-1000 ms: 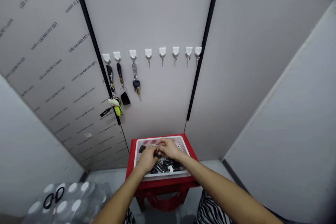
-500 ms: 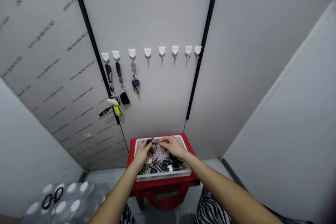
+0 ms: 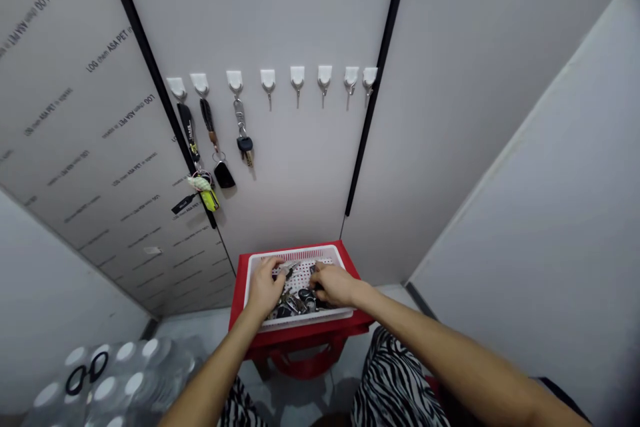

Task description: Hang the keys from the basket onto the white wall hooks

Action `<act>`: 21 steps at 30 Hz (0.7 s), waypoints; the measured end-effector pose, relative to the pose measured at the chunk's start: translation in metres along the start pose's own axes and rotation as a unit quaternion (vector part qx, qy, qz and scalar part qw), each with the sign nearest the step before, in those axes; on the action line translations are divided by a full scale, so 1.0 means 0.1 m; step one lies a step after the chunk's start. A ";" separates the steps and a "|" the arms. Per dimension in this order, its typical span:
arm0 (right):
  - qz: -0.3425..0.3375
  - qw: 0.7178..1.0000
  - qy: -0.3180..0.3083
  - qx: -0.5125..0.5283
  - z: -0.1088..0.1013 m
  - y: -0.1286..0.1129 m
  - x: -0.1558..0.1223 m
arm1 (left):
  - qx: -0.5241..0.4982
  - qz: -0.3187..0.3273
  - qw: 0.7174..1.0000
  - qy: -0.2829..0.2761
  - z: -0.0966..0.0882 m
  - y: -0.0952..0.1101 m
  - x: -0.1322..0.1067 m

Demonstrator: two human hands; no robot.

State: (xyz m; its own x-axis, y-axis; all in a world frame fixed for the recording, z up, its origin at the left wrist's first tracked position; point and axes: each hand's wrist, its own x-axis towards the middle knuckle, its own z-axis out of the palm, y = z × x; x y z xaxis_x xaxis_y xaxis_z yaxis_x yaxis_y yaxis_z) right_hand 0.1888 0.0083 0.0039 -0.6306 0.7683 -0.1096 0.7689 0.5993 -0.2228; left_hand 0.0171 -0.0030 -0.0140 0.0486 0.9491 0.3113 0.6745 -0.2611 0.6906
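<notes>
A white perforated plastic basket [image 3: 295, 323] holds a pile of keys and key rings [image 3: 293, 305]. In its left part is my left hand [image 3: 266, 287], fingers curled and thumb bent around a bunch of keys [image 3: 289, 271] with a dark key head. My right hand [image 3: 334, 283] reaches into the right side, its fingers bent together at a small dark object [image 3: 313, 269] that they mostly cover. Just below the right fingers lies a black oval key fob [image 3: 306, 296].
Under the basket stands a red stool [image 3: 239, 307]. White hooks [image 3: 297, 75] line the wall panel; the three leftmost bear key sets, among them a dark key bunch [image 3: 245, 145] and a black fob [image 3: 223, 175]. Packed bottles [image 3: 125, 370] with a black handle stand at lower left.
My hands have moved apart and lower into the basket, the right one away from the keys at my left fingers. The view has shifted, with the hooks now higher and farther left.
</notes>
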 end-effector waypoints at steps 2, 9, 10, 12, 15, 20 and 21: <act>0.006 1.000 0.019 0.019 0.02 -0.02 0.05 | 0.023 0.023 0.996 -0.083 0.01 0.03 -0.02; 0.065 0.945 0.104 0.303 0.01 0.01 0.19 | 0.089 0.062 0.969 -0.220 0.03 0.06 -0.04; 0.070 0.930 0.111 0.344 -0.01 0.02 0.20 | 0.095 0.066 0.967 -0.225 0.03 0.06 -0.04; 0.075 0.902 0.128 0.405 -0.06 0.03 0.20 | 0.095 0.066 0.967 -0.228 0.03 0.04 -0.04; 0.093 0.857 0.148 0.485 -0.11 0.03 0.20 | 0.030 0.032 0.980 -0.196 0.06 0.02 -0.02; 0.115 0.786 0.106 0.598 -0.15 -0.05 0.18 | -0.165 -0.013 0.974 -0.154 0.17 0.02 0.01; 0.111 0.780 0.097 0.608 -0.15 -0.07 0.18 | -0.194 -0.022 0.968 -0.155 0.18 0.03 0.02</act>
State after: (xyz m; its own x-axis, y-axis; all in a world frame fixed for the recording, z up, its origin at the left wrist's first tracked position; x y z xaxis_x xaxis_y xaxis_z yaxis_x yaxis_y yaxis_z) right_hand 0.1740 0.0215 0.0184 -0.3771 0.9134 -0.1534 0.1128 -0.1191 -0.9864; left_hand 0.0321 0.0014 -0.0228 0.2859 0.9522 0.1073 0.3565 -0.2097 0.9105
